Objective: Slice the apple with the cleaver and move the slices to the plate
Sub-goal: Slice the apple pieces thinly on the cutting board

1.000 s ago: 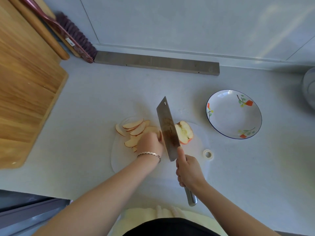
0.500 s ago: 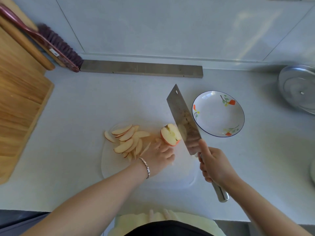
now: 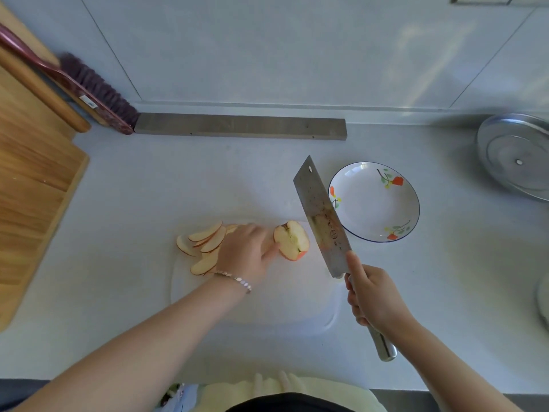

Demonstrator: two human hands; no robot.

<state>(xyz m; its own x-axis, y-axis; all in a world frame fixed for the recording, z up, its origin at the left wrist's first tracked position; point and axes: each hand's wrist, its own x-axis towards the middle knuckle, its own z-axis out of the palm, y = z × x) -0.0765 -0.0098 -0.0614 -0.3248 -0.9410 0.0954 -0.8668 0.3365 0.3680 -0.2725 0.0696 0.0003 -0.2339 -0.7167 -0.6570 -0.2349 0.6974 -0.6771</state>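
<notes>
An apple half (image 3: 292, 239) lies cut face up on a white cutting board (image 3: 255, 304). Several thin apple slices (image 3: 205, 242) lie fanned out to its left. My left hand (image 3: 246, 251) rests palm down over the slices, and one fingertip touches the apple half's left edge. My right hand (image 3: 374, 295) grips the handle of the cleaver (image 3: 322, 218). The blade is raised and tilted just right of the apple half, with bits of apple stuck to it. A white plate (image 3: 365, 209) with a flower pattern stands to the right of the blade, with nothing on it.
A large wooden board (image 3: 32, 188) covers the counter's left side, with a wooden rod (image 3: 44, 93) and a brush (image 3: 98, 93) behind it. A grey bar (image 3: 240, 126) lies along the back wall. A metal lid (image 3: 517, 156) sits far right.
The cleaver has lifted off the apple and swung to its right. My left hand let go of the apple half and moved left over the slices.
</notes>
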